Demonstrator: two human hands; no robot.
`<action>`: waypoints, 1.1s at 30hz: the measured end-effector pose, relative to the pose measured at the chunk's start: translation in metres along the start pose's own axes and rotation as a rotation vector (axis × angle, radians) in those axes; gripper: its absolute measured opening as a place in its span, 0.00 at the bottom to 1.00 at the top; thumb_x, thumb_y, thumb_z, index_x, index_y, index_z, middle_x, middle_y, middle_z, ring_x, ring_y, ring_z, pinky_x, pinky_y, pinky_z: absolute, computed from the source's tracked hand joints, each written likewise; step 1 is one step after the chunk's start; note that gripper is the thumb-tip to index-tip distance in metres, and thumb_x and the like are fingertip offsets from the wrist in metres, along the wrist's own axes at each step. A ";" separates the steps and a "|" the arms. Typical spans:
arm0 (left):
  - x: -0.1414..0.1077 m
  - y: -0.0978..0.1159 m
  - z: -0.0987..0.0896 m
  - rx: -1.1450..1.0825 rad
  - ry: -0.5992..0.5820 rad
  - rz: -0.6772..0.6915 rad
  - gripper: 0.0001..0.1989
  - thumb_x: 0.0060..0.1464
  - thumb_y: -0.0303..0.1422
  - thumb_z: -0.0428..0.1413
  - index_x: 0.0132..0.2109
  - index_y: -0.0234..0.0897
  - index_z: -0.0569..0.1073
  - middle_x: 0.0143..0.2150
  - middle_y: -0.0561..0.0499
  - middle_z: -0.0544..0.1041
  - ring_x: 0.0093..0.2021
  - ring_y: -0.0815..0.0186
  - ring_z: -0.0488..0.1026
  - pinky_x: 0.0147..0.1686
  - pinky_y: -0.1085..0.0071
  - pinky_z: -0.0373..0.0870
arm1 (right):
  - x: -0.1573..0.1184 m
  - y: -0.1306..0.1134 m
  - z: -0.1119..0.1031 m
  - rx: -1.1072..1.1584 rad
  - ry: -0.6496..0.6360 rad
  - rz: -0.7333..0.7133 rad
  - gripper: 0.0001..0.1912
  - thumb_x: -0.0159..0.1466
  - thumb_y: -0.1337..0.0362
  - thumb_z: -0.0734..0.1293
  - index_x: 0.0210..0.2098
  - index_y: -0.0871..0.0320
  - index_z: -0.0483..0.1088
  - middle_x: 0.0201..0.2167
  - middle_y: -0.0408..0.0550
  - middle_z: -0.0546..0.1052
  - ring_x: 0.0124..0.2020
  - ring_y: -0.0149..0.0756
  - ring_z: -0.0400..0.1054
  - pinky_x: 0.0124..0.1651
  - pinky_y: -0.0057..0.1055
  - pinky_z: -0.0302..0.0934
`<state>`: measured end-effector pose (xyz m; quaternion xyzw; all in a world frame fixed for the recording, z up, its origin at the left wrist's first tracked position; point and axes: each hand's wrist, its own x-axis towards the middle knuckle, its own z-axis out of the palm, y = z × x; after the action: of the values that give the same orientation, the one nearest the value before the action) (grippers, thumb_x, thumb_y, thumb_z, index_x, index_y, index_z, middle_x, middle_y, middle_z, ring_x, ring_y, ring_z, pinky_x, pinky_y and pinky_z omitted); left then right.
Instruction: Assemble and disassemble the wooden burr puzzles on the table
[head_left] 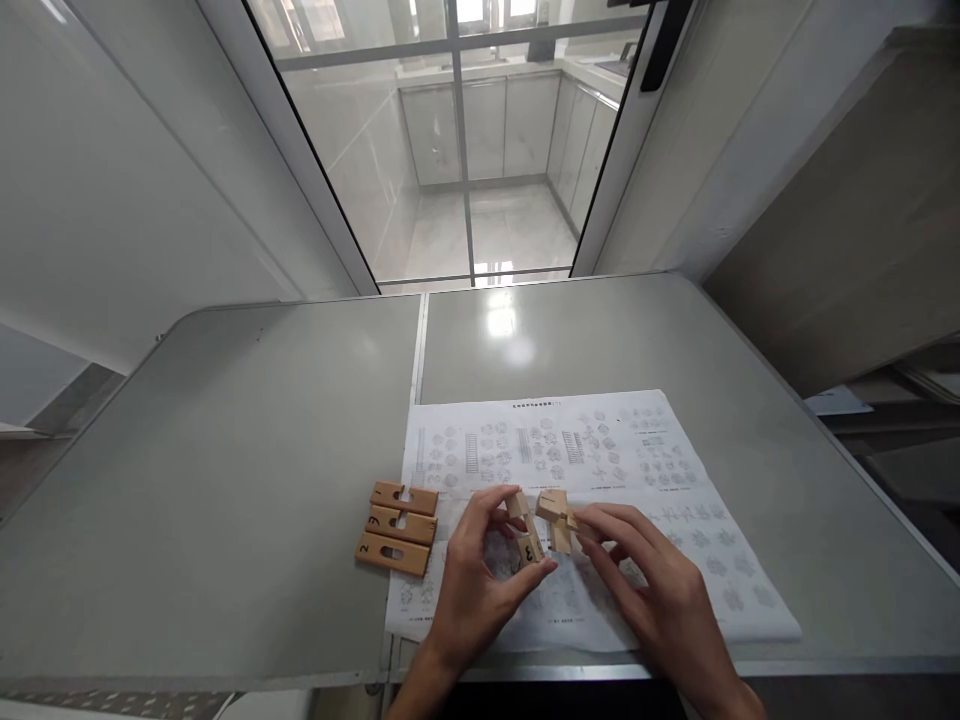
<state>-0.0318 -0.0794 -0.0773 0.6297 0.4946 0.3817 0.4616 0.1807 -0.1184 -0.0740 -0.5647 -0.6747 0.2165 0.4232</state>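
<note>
Over a printed sheet (690, 480), my left hand (480, 580) holds a light notched wooden piece marked 3 (529, 548) between thumb and fingers. Close to its right, my right hand (649, 580) pinches another light wooden piece (555, 505), which looks like crossed or joined blocks. A narrow gap seems to part the two pieces at the top; lower down I cannot tell whether they touch. Left of my hands lie three darker wooden pieces with cut-outs, in a stack of rows: one marked 1 (424, 503), a middle one (381, 523) and one marked 2 (412, 561).
The grey folding table (300, 440) has a seam (420, 350) down its middle. Beyond its far edge stands a glazed door (461, 120) with a metal frame. Dark shelving (885, 430) stands at the right.
</note>
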 end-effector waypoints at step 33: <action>-0.014 0.022 -0.003 0.186 -0.077 0.338 0.34 0.67 0.41 0.63 0.74 0.52 0.59 0.61 0.44 0.76 0.41 0.62 0.77 0.49 0.60 0.78 | -0.011 -0.034 -0.002 0.728 -0.292 0.459 0.14 0.65 0.49 0.77 0.42 0.51 0.85 0.49 0.52 0.84 0.25 0.33 0.71 0.29 0.31 0.73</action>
<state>-0.0318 -0.0944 -0.0560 0.7579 0.3971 0.3821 0.3493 0.1627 -0.1383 -0.0507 -0.4775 -0.4644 0.6054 0.4356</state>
